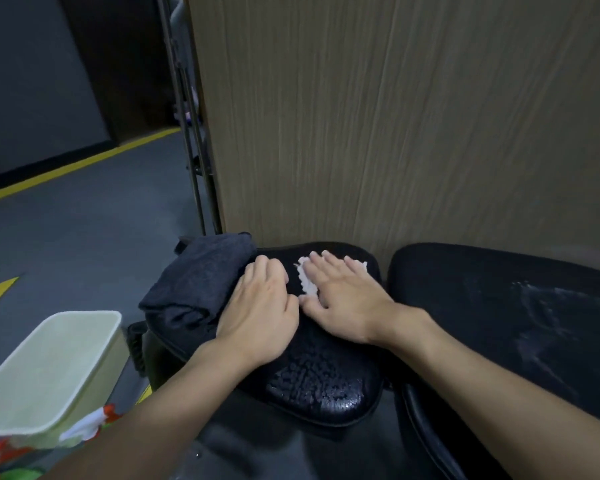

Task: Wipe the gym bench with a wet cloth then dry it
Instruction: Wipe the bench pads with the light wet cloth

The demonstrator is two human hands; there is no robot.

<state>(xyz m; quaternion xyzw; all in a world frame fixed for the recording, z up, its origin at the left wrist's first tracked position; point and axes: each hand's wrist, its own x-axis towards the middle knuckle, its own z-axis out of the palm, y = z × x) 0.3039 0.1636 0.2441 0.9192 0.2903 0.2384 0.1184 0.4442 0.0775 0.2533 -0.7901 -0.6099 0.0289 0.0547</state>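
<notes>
Pressing down with straight, spread fingers, the right grip (pixel 343 299) lies flat on a small white cloth (pixel 305 282), which shows only at its fingertips and along its thumb side; it pins the cloth and does not pinch it. Beneath that grip is the black seat pad (pixel 319 382), whose stretch toward the person's wrist is beaded with water. The left grip (pixel 260 313), just beside the right one and nearly touching thumbs with it, rests loosely bent over the near edge of a folded dark grey towel (pixel 198 282) that lies on the pad's end, beyond its knuckles; whether any fold is caught under the fingers cannot be told.

The white cloth looks thin, limp and soaked, so it will likely bunch and slide under a light palm; flat, even pressure through the whole palm should drag it best. The vinyl looks slick when wet. The towel seems thick, soft and light, and is probably best taken by its folded edge under the left grip. Outward of the right grip, the back pad (pixel 499 306) carries wet smears. Below the left forearm stands a pale green basin (pixel 84 315).
</notes>
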